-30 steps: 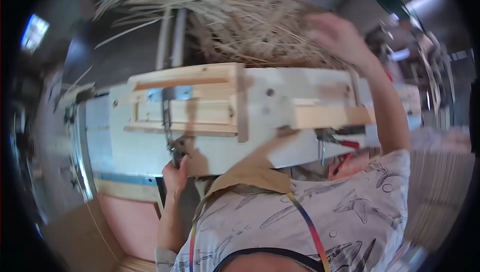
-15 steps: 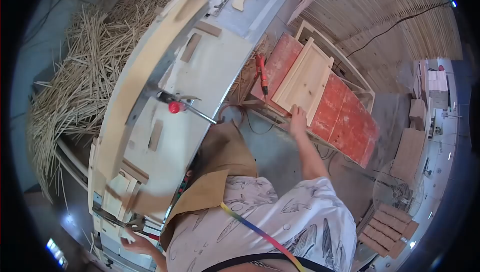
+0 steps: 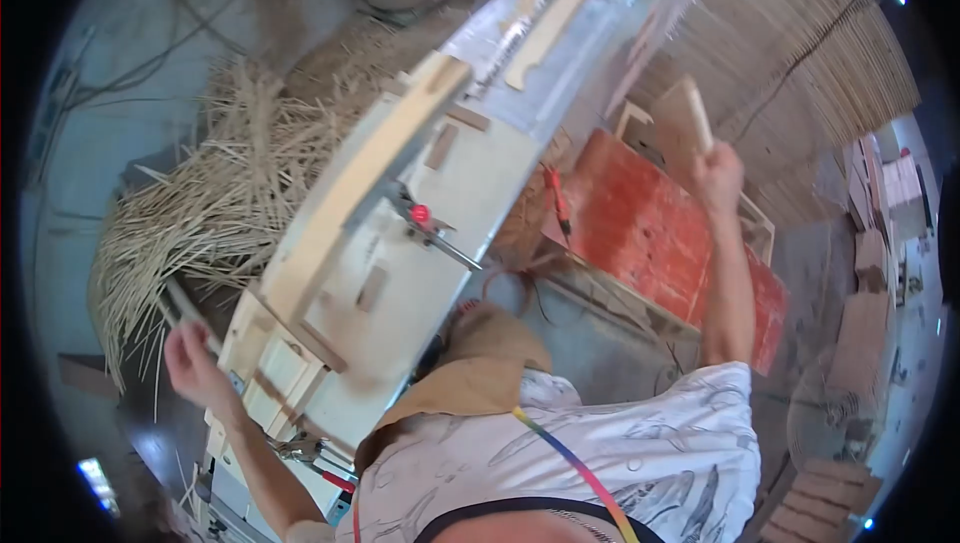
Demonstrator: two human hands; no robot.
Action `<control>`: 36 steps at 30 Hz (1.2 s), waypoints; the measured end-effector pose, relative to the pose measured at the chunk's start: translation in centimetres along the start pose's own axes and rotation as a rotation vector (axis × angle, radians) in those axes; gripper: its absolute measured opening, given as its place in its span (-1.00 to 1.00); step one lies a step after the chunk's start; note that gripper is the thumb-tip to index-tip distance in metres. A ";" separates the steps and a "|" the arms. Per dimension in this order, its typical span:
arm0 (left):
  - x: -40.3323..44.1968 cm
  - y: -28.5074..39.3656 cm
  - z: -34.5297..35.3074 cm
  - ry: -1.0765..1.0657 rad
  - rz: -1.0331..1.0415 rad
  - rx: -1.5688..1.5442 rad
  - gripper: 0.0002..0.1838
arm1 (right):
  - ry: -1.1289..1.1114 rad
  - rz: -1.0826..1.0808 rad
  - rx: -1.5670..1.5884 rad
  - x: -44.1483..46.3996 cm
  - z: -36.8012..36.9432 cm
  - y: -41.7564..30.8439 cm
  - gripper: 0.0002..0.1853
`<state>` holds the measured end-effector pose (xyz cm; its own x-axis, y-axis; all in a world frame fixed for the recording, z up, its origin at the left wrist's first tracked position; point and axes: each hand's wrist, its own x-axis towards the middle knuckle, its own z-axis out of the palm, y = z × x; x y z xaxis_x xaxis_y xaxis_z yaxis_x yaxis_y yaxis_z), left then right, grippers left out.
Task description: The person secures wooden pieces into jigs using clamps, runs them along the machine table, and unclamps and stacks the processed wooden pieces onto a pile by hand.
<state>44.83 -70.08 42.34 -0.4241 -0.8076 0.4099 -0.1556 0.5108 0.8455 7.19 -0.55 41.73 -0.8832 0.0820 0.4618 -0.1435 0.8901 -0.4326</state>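
My right hand (image 3: 718, 178) is closed round the end of a wooden panel (image 3: 688, 115), which is raised and seen nearly edge-on above the red-topped table (image 3: 640, 228). On that table's near left edge lies a red and black tool (image 3: 558, 205). My left hand (image 3: 195, 368) hangs over the far left edge of the white workbench (image 3: 430, 273), near the pile of thin wood strips (image 3: 240, 168). Its fingers are curled and blurred, so whether they hold anything is unclear. A long wooden beam (image 3: 350, 203) and a clamp with a red knob (image 3: 420, 215) are on the workbench.
Another clamp with a red handle (image 3: 335, 481) sits at the bench's near end, beside a wooden frame piece (image 3: 285, 383). Stacked boards (image 3: 810, 33) stand at the upper right. A fan (image 3: 825, 403) is at the lower right, with cables on the floor.
The panel that lay on the red table is now lifted in my right hand. My left hand has moved up from the clamp at the bench's near end to beyond the far left edge.
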 end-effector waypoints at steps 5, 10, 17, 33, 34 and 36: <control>7.1 10.6 8.4 -0.556 -0.144 -0.673 -0.50 | 0.211 -0.724 0.098 -0.4 -6.9 -23.5 -0.56; 14.7 18.1 10.5 -1.124 -0.369 -1.111 -0.18 | 0.245 -1.346 0.176 -5.6 -2.8 -41.8 -0.64; 17.9 2.3 1.6 -0.330 -0.246 -0.539 -0.48 | -0.037 -1.228 0.721 -13.7 5.8 -40.5 -0.67; 19.3 -16.3 24.7 -1.204 -0.223 0.261 -0.55 | -0.615 -0.548 0.229 -11.9 14.6 -33.3 -0.73; 18.7 -17.4 25.7 -1.218 -0.120 0.294 -0.51 | -0.634 -0.552 0.219 -11.8 14.7 -33.4 -0.73; 17.3 -18.0 27.1 -1.232 -0.036 0.317 -0.48 | -0.698 -0.530 0.200 -11.7 14.8 -33.3 -0.72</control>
<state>16.12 -85.25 24.97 -0.9337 -0.1017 -0.3434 -0.3173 0.6796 0.6614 15.72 -37.76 39.21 -0.7399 -0.6665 0.0915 -0.6269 0.6337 -0.4533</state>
